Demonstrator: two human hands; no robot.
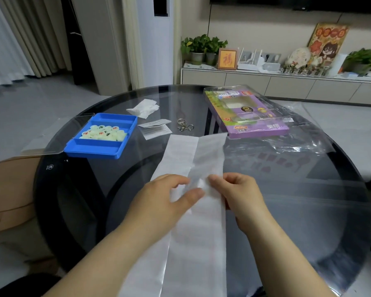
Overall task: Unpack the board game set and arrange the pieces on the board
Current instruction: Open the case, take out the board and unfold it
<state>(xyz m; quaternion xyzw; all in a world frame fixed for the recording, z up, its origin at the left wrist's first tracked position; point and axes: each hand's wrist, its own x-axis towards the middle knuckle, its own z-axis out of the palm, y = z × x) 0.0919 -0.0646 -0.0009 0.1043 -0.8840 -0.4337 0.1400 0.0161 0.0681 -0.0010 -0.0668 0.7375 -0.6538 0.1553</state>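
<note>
Your left hand (169, 196), right hand (240, 194): each grip pinching folded paper board (206, 155) beside centre crease, likely to spread it flat over tabletop (287, 200). Pieces (103, 132) sit in open blue box (101, 146), far left, clear of unfolding.

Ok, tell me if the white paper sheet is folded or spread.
Partly folded: the white paper sheet is a narrow strip, layers parting at its far end; left hand and right hand pinch its middle.
</note>
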